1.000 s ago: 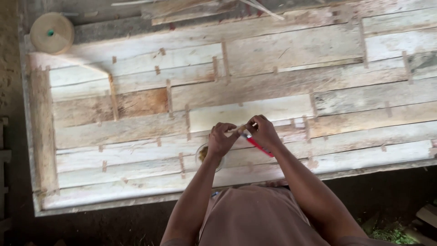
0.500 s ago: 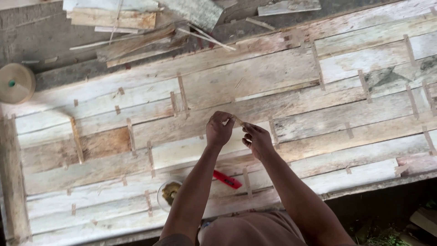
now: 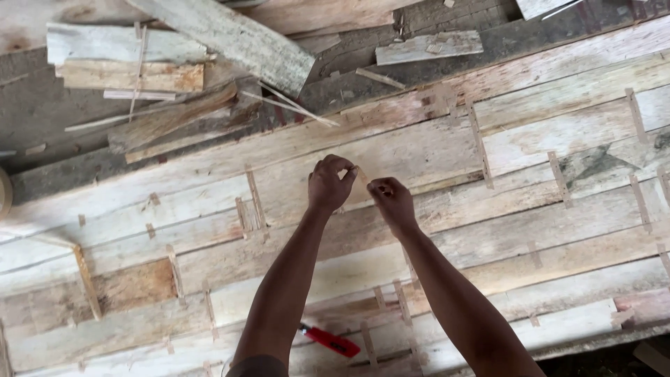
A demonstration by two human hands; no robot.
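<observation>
Nearest to me, between my forearms at the near edge, lies a red tool [image 3: 329,340] flat on the veneer sheet [image 3: 544,139]. The sheet is made of long pale wood strips laid side by side, running left to right and sloping a little up to the right, with short tape patches [image 3: 256,201] stuck across the seams. One near-left strip is browner than the rest.

Farther out, over the middle of the sheet, my two hands are close together. My left hand [image 3: 330,185] is curled, thumb and fingers pinched on the left end of a short piece of tape [image 3: 362,174]. My right hand [image 3: 392,200] is just beside it, fingers bent and pinched on the other end, so the tape runs between the two hands just above the wood. I cannot tell whether the tape already touches the sheet. The hands sit over a seam, with a long patch to the left and another to the far right.

Beyond the sheet's far edge is dark ground with a scrap pile [image 3: 174,70] at the far left: rough boards stacked crosswise, thin splinters and one wide grey plank [image 3: 237,38] leaning across them. A small offcut [image 3: 427,47] lies far, right of centre. At the left edge a round roll [image 3: 3,192] just shows.
</observation>
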